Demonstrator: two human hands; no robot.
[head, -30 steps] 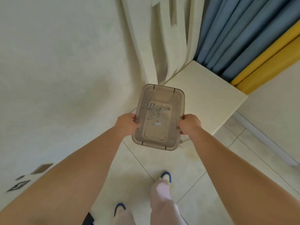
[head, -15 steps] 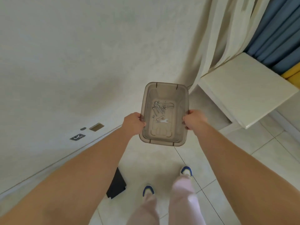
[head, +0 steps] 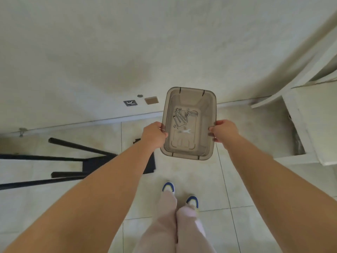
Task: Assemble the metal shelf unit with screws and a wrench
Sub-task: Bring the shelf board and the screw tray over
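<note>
The assembly itself appears not yet begun. A translucent grey-brown rectangular plastic bin (head: 188, 123) is carried in the air above the pale tiled floor (head: 246, 189), and inside it lie a loose cluster of silver metal screws (head: 182, 116) toward its far half and a small flat silver wrench (head: 186, 131) just nearer than them. The black metal shelf unit (head: 73, 161) lies on its side on the floor at the left, its thin legs pointing toward the left edge of the view (whether any joint is already bolted cannot be told from here). As I judge it, what is done is the fetching of the hardware; what is left is setting the bin down beside the frame, then fitting and tightening every screw.

Both arms reach forward and slightly down, about level with one another. The left hand (head: 154, 134) grips the bin's left long rim, thumb hooked over the rim and the other fingers curled beneath it, out of sight. The right hand (head: 223, 131) grips the right long rim likewise, its fingers (head: 211, 129) wrapped over the edge. The bin is held roughly level, with the person's feet (head: 168, 188) on the tiles below.
</note>
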